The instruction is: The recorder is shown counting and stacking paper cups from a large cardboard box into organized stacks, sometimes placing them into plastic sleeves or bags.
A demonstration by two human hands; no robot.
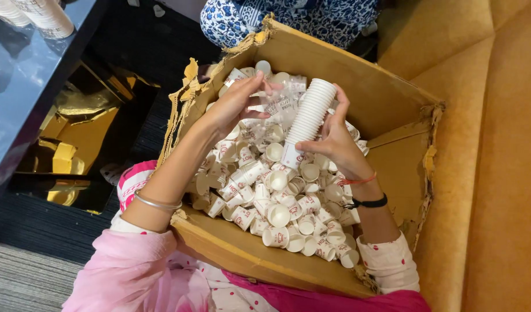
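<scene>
1. Over a torn cardboard box on my lap, my right hand curls around a nested stack of white paper cups, gripping near its base.
2. My left hand pinches crinkled clear plastic wrap beside the stack's top, fingers half closed.
3. Loose cups fill the box below.
4. Risk, as I judge it: the tilted stack could slide apart and scatter if my grip slackens.

Loose cups inside box
</scene>
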